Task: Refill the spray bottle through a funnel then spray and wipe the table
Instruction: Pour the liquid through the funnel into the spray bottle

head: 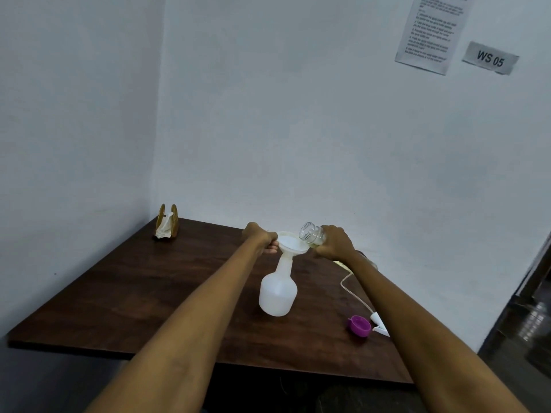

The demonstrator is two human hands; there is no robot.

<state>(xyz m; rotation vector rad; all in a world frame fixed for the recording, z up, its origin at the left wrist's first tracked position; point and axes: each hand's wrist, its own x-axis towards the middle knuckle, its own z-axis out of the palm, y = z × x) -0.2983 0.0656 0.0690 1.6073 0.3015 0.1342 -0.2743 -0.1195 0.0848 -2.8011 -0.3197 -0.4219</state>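
A translucent white spray bottle (278, 290) stands uncapped near the middle of the dark wooden table (143, 287), a white funnel (293, 242) seated in its neck. The left hand (261, 236) pinches the funnel's rim at its left edge, fingers curled around it, apparently to keep it from tipping while liquid goes in. The right hand (334, 242) grips a small clear glass jar (311, 233), fingers wrapped round its body, and tilts it with the mouth just over the funnel's right edge, the likely pouring position. Whether liquid is flowing, or how full the bottle is, cannot be made out. To the right of the bottle lies a purple cap (360, 324), open side up, and beside it the spray head (378, 323) with its thin dip tube curling away; the right forearm covers much of it, so its trigger is hidden. A napkin holder (167, 223) with white tissue stands at the table's far left corner, presumably kept for the wiping. On the wall, a printed sheet (429, 31) is too small to read; a label (490, 58) reads "WS 05".
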